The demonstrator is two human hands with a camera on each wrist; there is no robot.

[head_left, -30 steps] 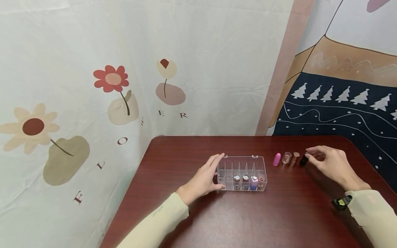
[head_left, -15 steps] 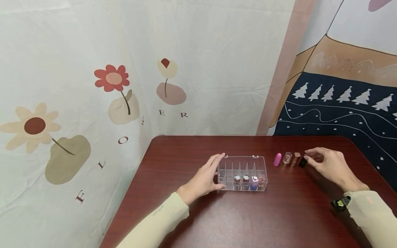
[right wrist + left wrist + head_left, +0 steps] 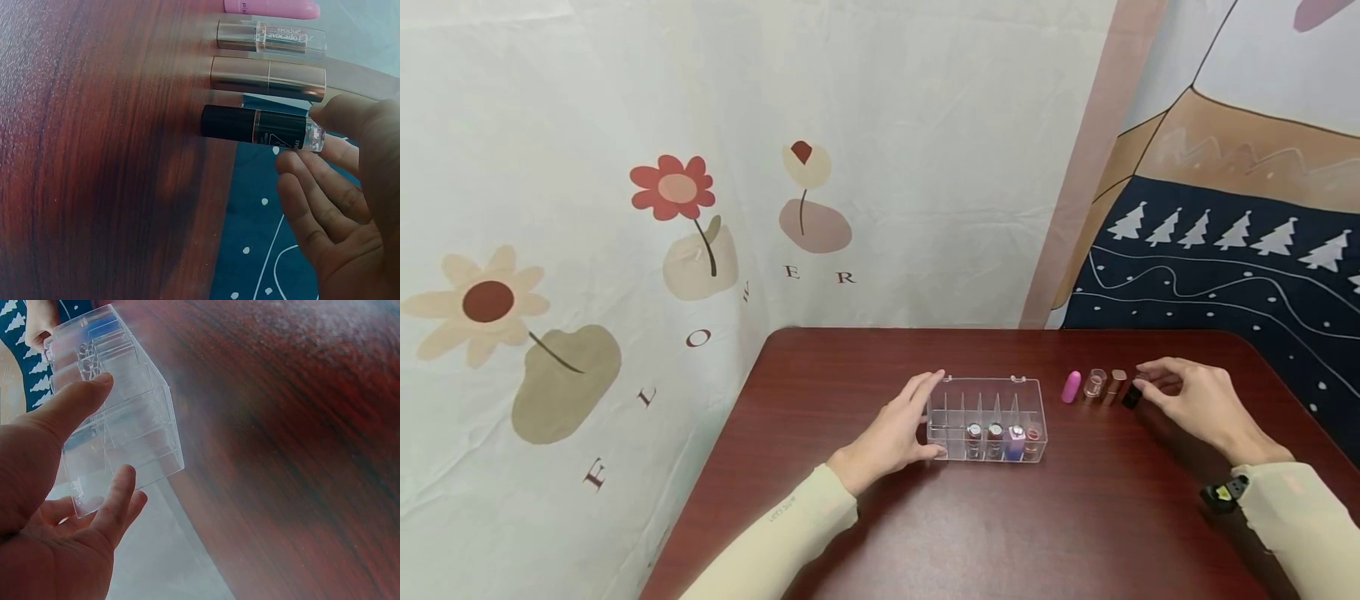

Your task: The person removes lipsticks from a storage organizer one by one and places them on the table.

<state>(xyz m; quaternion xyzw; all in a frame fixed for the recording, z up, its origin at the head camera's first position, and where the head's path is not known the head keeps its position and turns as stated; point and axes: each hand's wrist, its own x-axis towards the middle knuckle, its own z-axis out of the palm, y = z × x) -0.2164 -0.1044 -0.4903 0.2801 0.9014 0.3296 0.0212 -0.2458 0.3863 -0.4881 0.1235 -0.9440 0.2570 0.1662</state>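
Observation:
My left hand [image 3: 887, 433] holds the left end of a clear divided organizer box [image 3: 953, 446], thumb at the front and fingers at the back. Several small lipsticks stand in its front row toward the right, among them a purple-blue one [image 3: 1014, 446]. In the right wrist view, the thumb and fingers of my right hand [image 3: 344, 206] pinch the clear top end of a black lipstick tube [image 3: 256, 128]. That tube stands upright on the table beside a rose-gold lipstick [image 3: 269, 78]. Beyond come a clear-capped lipstick [image 3: 237, 36] and a pink tube [image 3: 269, 7].
Everything stands on a dark red wooden table [image 3: 970, 533]. A pale cloth with printed flowers [image 3: 925, 167] hangs behind it and along the left. A dark blue cloth with white trees [image 3: 1217, 275] hangs at the right. The row of tubes lies right of the box.
The black lipstick tube, in my right hand's grasp, has shifted very slightly toward the rose-gold one. My left hand and the box hold still, and the head view has drifted slightly.

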